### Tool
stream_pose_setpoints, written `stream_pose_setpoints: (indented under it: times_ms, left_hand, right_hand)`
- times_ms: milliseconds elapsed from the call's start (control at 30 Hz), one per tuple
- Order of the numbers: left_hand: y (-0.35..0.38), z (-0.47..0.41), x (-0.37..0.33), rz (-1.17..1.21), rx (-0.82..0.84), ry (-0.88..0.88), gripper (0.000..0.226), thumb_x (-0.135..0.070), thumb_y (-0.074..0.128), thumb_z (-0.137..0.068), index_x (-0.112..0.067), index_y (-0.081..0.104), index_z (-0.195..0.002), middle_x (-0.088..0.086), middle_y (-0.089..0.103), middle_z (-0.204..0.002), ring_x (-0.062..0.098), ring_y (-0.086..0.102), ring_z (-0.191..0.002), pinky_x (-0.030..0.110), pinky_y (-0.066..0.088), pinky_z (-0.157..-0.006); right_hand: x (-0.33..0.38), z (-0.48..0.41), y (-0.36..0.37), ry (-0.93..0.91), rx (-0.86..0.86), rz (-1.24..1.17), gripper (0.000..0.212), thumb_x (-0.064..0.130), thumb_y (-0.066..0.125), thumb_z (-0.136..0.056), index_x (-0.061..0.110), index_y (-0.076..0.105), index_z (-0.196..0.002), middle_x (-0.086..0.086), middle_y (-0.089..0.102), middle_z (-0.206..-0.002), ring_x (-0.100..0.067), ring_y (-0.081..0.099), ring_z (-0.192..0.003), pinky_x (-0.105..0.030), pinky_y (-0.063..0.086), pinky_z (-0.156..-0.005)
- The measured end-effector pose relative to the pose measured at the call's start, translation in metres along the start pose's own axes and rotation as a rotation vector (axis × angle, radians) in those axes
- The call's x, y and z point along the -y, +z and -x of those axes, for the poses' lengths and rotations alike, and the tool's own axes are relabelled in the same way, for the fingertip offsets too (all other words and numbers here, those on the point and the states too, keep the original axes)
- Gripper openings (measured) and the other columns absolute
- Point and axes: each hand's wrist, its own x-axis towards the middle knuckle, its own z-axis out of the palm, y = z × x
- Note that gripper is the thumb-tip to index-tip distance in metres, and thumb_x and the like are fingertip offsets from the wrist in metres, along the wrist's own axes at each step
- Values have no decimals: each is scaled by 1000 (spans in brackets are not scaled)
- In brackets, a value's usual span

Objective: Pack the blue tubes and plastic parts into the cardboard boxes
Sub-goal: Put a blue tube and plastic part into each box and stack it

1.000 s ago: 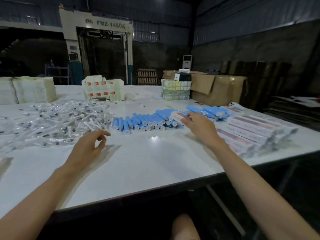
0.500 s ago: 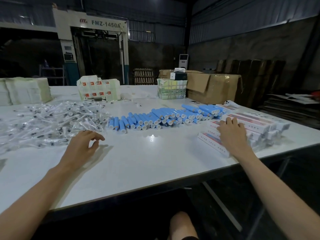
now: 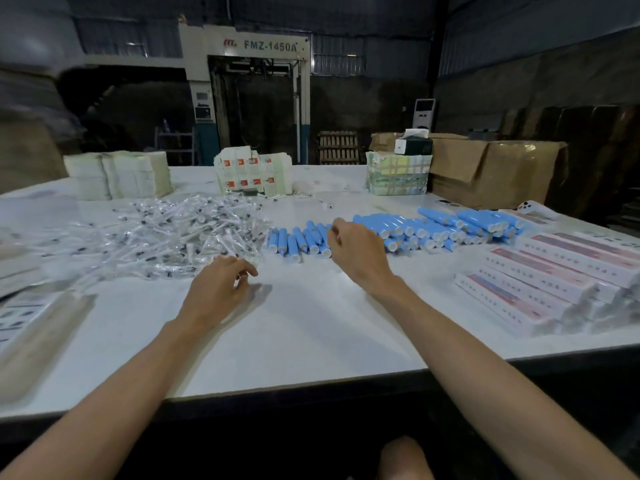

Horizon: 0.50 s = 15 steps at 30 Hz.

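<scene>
Since half a second ago the right hand has left the white boxes at the right and now hangs over the left part of the blue tubes. The left hand is still at the near edge of the plastic parts.

The tubes lie on their sides in a long loose row across the middle of the white table, pale caps facing the near edge. The right hand shows only its back. Its fingers curl down out of sight among the tubes, so I cannot tell whether they hold one. It also covers several tubes. The left hand's fingers are loosely curled above bare tabletop, with nothing plainly in them.

The plastic parts are a wide heap of clear, thin pieces with dark ends, left of the tubes, and too tangled to tell apart. The cardboard boxes are long, flat and white with a red stripe. They lie stacked at the right of the table and are cut off by the frame.

At the lower left a flat pack in a glossy sleeve is blurred and partly out of view. Along the far edge stand stacks of pale sheets, a bundle of folded cartons with red marks, a strapped bundle and a brown carton with an open flap. Behind them a machine reads FMZ-1450A. A knee shows below the table edge.
</scene>
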Motion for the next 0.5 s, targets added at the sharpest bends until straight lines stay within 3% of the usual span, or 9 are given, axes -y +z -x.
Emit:
stream_pose_setpoints:
  times_ms: [67,167,233,300,367,500]
  left_hand:
    - [-5,3,-5,-50,16,-24,23,-31,62,-95,-19,78,-107,-3,69,-96,26,64,-101,38,49,-76]
    - [-10,5,-13,-106,42,-38,60,-55,35,-82,-18,78,-105,-2,69,-94,26,64,-97,39,52,-75]
    - [-9,4,-15,-171,67,-79,58,-52,35,-86,-19,77,-107,-1,71,-98,24,64,-100,38,51,-76]
    - [-10,1,-17,-243,75,-146,36,-34,48,-98,-21,74,-118,-1,72,-110,24,64,-112,39,51,-82]
    - [-13,-4,-15,-302,65,-219,30,-22,55,-103,-21,66,-131,-1,70,-126,24,60,-124,41,51,-92]
    - [-41,-8,-2,-441,46,-397,32,-25,55,-103,-14,60,-133,6,67,-132,31,59,-124,41,50,-94]
  right_hand:
    - [31,-10,27,3,33,-182,34,29,47,-108,14,49,-78,0,49,-62,-28,51,-64,-38,36,-55]
    - [62,-13,70,73,89,-356,43,38,48,-108,18,46,-70,2,49,-59,-26,54,-65,-37,36,-57]
    - [69,-9,95,102,127,-363,42,41,47,-108,16,53,-74,-1,58,-66,-27,59,-70,-38,43,-62]
    - [66,-5,109,125,164,-353,39,41,49,-107,12,60,-81,-5,65,-74,-29,60,-75,-39,47,-67]
    - [61,-6,117,129,169,-372,37,37,50,-106,12,59,-80,-5,64,-73,-30,59,-73,-38,45,-64]
    - [51,-8,125,147,209,-454,36,36,52,-104,13,60,-79,-3,64,-71,-27,61,-73,-39,48,-67]
